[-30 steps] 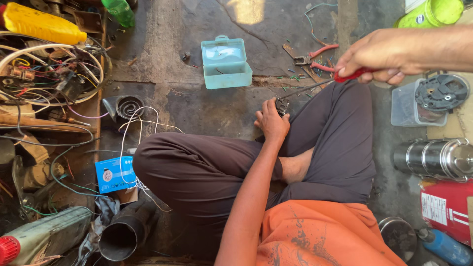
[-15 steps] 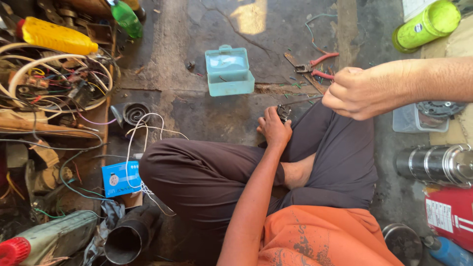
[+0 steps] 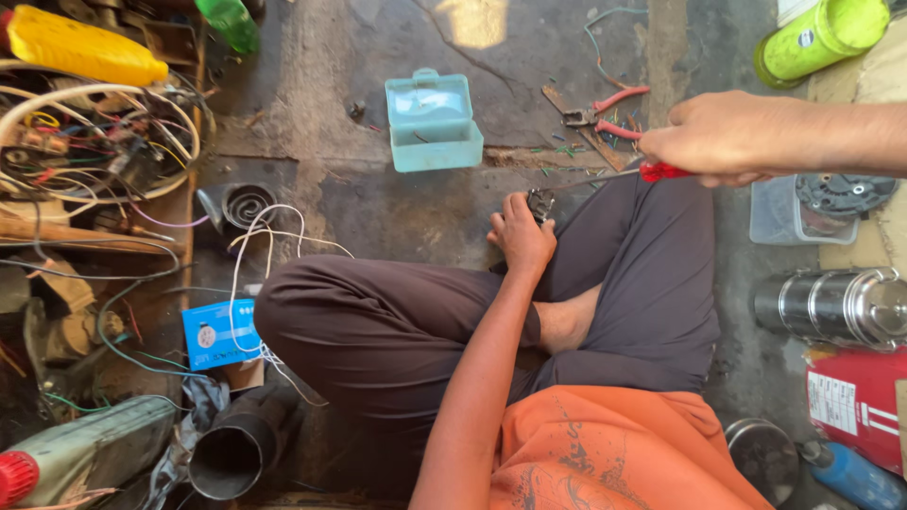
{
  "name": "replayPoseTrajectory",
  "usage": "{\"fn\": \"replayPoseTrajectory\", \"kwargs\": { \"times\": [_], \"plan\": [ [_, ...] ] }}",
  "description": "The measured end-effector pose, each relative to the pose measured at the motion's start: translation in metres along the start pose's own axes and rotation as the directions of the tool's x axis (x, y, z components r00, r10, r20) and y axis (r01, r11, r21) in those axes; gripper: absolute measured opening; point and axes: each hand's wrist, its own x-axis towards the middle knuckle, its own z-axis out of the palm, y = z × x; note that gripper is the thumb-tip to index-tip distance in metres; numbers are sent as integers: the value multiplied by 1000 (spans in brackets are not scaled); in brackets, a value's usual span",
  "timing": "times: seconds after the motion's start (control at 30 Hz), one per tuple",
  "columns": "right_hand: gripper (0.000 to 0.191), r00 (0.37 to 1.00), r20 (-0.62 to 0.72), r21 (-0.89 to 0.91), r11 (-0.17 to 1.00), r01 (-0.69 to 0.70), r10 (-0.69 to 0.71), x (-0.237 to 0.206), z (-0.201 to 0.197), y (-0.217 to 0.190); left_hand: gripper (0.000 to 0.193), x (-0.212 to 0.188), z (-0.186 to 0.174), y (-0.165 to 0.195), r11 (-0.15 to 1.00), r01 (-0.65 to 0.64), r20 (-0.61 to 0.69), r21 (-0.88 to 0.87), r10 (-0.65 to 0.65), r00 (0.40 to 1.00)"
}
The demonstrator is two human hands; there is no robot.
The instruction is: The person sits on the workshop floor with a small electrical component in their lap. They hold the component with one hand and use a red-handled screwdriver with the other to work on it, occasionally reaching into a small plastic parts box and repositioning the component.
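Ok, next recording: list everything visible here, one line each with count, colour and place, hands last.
small plastic box: one, pale teal, floor at top centre
pliers: one, red handles, floor right of the box
bottle: one, lime green, top right
yellow container: one, top left
wire tangle: one heap, mixed colours, left
blue carton: one, by the left knee
steel flask: one, silver, right
clear tub: one, right
black pipe: one, bottom left
screwdriver: one, red handle, in the right hand
small metal part: one, dark, at the left fingers
left hand: centre
right hand: upper right
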Motion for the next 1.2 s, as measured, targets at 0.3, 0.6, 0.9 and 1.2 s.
{"fn": "replayPoseTrajectory", "kwargs": {
  "times": [0.3, 0.6, 0.9, 1.2],
  "plan": [
    [32, 595, 187, -867, 154, 475, -782, -28, -10, -9, 68, 2, 3, -3, 999, 39, 18, 5, -39, 999],
    [23, 278, 176, -872, -19, 488, -944, -2, -4, 13, 65, 1, 4, -1, 1000, -2, -3, 7, 2, 1000],
    [24, 963, -137, -48, 972, 229, -234, 20, -4, 3, 67, 1, 2, -2, 1000, 12, 13, 2, -12, 1000],
    [29, 393, 496, -858, -367, 359, -774, -5, -8, 5, 66, 3, 2, -3, 999, 32, 54, 9, -32, 998]
  ]
}}
